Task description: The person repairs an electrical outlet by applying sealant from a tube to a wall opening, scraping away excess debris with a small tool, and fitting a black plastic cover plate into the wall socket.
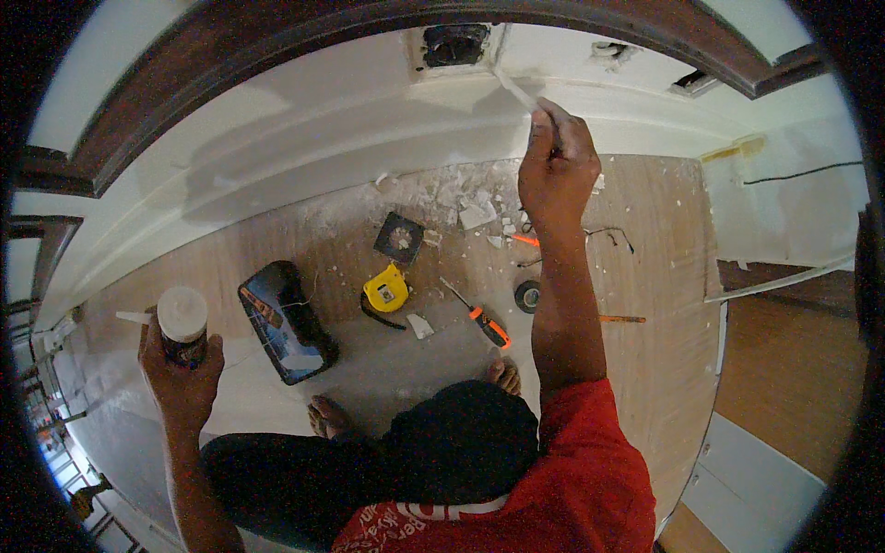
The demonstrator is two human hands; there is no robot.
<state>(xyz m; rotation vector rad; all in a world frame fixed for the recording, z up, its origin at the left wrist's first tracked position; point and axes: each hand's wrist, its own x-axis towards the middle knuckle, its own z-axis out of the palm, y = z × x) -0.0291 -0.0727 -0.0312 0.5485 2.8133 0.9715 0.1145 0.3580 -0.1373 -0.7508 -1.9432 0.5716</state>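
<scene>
My right hand (560, 161) is raised to the wall, its fingers closed round a thin white strip-like spatula (516, 89). The spatula's far tip meets the wall at the lower right corner of a square recessed electrical box (454, 46), which is dark inside and has a rough white border. Low at the left, my left hand (187, 396) is wrapped round a small tub (182, 318) with a white top and a dark side. A white pointed piece (134, 317) sticks out to the left beside the tub; how it is held is hidden.
On the wooden surface lie a black case (288, 323), a yellow tape measure (385, 289), an orange-and-black screwdriver (487, 325), a black tape roll (527, 296) and a dark square plate (399, 238). White plaster crumbs (477, 214) lie along the wall. A dark wooden frame (277, 51) arches above.
</scene>
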